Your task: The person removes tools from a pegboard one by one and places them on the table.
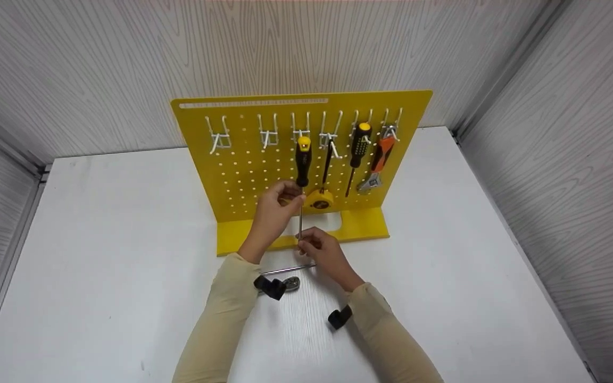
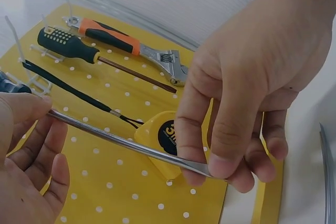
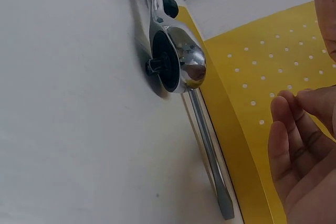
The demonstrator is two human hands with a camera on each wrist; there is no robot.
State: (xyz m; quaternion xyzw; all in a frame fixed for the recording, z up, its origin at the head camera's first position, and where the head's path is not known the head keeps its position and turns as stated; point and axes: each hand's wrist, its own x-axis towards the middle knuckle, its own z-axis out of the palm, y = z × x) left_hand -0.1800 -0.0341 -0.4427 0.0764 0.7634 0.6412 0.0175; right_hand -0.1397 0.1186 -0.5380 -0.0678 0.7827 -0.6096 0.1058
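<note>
A flat-blade screwdriver with a black and yellow handle stands upright before the third hook pair of the yellow pegboard. My left hand pinches its shaft just under the handle. Lower down, my right hand pinches the flat tip between thumb and fingers. Whether the handle rests in the hook cannot be told. Behind the shaft, a yellow tape measure hangs by a black strap. In the right wrist view the right hand's fingers show, but not the held shaft.
Right of the tape measure hang another screwdriver and an orange-handled adjustable wrench. Two hook pairs at the left bear no tools. On the white table, a ratchet and a loose flat-blade screwdriver lie before the pegboard's base.
</note>
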